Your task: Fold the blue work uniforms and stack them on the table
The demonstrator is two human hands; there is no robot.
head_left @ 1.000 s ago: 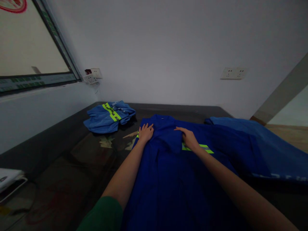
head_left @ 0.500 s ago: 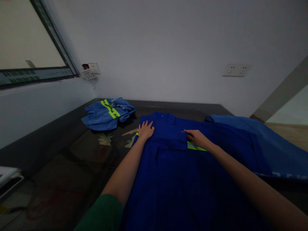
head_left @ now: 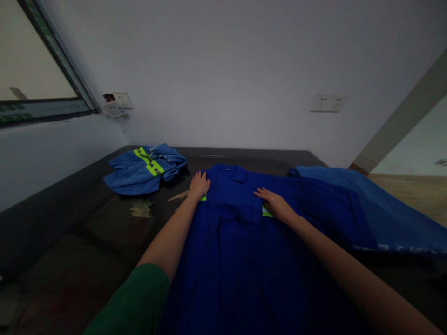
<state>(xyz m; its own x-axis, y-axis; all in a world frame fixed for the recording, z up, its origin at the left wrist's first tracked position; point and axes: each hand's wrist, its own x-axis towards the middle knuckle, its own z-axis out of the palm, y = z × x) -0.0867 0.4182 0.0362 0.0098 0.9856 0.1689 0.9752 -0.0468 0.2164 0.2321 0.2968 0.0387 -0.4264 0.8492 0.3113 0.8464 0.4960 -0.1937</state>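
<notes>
A dark blue jacket [head_left: 240,242] lies spread flat on the dark table [head_left: 80,232], collar at the far end. The left hand [head_left: 199,184] rests flat on its left shoulder, fingers spread — gripping nothing. The right hand [head_left: 274,203] lies flat over a yellow-green stripe [head_left: 266,213], fingers extended. A lighter blue folded jacket [head_left: 145,167] lies at the far left corner, and another blue garment [head_left: 366,209] lies to the right.

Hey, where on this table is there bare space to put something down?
The widest bare patch of the table lies near-left, between the folded blue garment and the dark blue jacket. A narrow strip runs behind its collar, along the wall. Centre and right are crowded: left hand and right hand flat on the jacket, a lighter blue garment beside it.
</notes>
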